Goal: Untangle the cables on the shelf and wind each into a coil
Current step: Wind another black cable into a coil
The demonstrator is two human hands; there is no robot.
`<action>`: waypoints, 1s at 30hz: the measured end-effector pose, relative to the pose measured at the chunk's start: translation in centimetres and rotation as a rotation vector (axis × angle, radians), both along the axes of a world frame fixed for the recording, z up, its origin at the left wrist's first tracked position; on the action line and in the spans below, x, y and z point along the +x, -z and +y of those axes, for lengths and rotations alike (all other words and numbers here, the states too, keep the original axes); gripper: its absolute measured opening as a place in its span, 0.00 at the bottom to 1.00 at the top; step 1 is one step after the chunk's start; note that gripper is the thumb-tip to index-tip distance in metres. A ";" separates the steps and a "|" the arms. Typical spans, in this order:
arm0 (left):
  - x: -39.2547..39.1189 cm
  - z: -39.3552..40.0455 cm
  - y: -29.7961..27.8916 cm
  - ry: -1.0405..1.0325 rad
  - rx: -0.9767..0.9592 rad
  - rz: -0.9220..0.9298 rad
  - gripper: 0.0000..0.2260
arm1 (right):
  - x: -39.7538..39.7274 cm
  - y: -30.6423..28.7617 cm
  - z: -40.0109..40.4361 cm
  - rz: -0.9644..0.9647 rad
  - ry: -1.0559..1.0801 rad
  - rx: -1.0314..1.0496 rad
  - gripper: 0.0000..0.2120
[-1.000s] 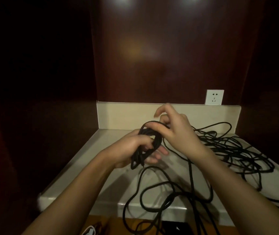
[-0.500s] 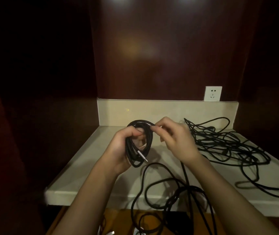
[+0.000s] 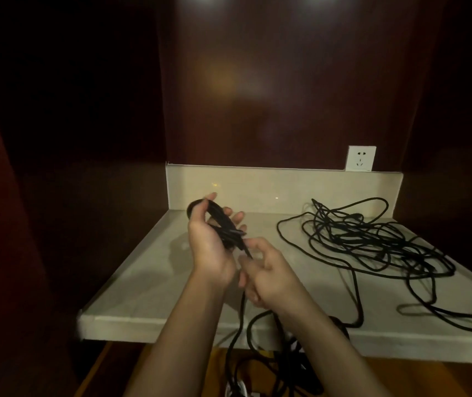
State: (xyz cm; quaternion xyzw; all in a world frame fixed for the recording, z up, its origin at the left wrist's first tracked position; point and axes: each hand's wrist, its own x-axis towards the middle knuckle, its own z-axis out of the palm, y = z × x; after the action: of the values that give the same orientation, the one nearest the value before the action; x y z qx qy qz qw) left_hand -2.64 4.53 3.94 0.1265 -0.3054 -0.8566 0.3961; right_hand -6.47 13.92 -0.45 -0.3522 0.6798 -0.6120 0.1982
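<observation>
Coil (image 3: 223, 222) of thin black cord gripped by left hand (image 3: 209, 242); right hand (image 3: 266, 273) pinches its strand.

A: What colour is the coil (image 3: 223, 222) in the left hand (image 3: 209, 242)?
B: Black, plain, the same as the tangle (image 3: 372, 242) lying to the right of the right hand (image 3: 269, 276).
A: And the shelf (image 3: 148, 285) under them?
B: Pale beige, faintly mottled like stone. The wall (image 3: 272, 90) beyond the hands is dark reddish brown.
A: The socket (image 3: 360, 158) up beyond the tangle?
B: White.
</observation>
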 end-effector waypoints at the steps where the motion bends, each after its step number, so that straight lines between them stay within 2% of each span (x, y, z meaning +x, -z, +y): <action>1: -0.1 -0.1 -0.2 -0.087 -0.020 0.035 0.11 | 0.5 0.2 0.4 -0.070 -0.050 0.042 0.06; 3: 0.1 -0.6 -0.5 -0.296 -0.110 0.126 0.09 | 1.4 0.7 1.3 -0.102 -0.110 0.120 0.07; 5: 0.3 -1.0 -0.3 -0.496 -0.289 0.159 0.11 | 1.8 0.8 1.9 -0.050 -0.095 0.147 0.09; 6: 0.4 -1.0 -0.1 -0.559 -0.398 0.138 0.12 | 1.8 0.8 2.1 0.060 -0.054 0.165 0.11; 9: 0.4 -1.1 0.7 -0.674 -0.837 -0.118 0.18 | 0.7 0.6 2.2 0.696 0.090 0.219 0.12; 12: 0.0 -2.4 1.2 -0.576 -1.202 -0.389 0.21 | -1.2 -1.0 2.5 1.035 0.002 0.094 0.11; 16: 0.9 -2.5 1.3 -0.171 -1.344 -0.504 0.29 | -3.0 -3.7 2.6 1.287 -0.045 -0.052 0.13; 18: 1.7 -2.3 0.9 0.095 -1.336 -0.491 0.36 | -3.4 -4.5 2.4 1.306 -0.087 -0.142 0.12; 20: 2.4 -2.1 0.5 0.325 -1.286 -0.487 0.41 | -3.9 -5.5 2.4 1.313 -0.064 -0.159 0.15; 21: 2.8 -2.0 0.4 0.427 -1.267 -0.482 0.41 | -4.2 -5.9 2.4 1.314 -0.038 -0.149 0.18; 24: 4.1 -1.6 0.1 0.642 -1.348 -0.470 0.21 | -4.8 -6.7 2.6 1.264 -0.035 -0.050 0.20; 26: 4.5 -1.7 0.1 0.744 -1.364 -0.484 0.09 | -4.6 -6.8 2.5 1.093 -0.110 0.074 0.24; 28: 4.4 -1.8 0.7 0.786 -1.317 -0.538 0.04 | -4.4 -7.2 2.3 0.890 -0.215 0.204 0.22; 30: 4.2 -1.7 1.4 0.724 -1.312 -0.618 0.06 | -4.5 -7.7 2.0 0.762 -0.369 0.342 0.16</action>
State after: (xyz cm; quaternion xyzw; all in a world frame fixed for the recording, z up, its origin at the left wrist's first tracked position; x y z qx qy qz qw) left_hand 1.52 2.84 2.54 -0.0075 -0.8632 -0.5045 -0.0146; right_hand -10.96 15.91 7.24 -0.6297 0.7214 -0.2721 0.0951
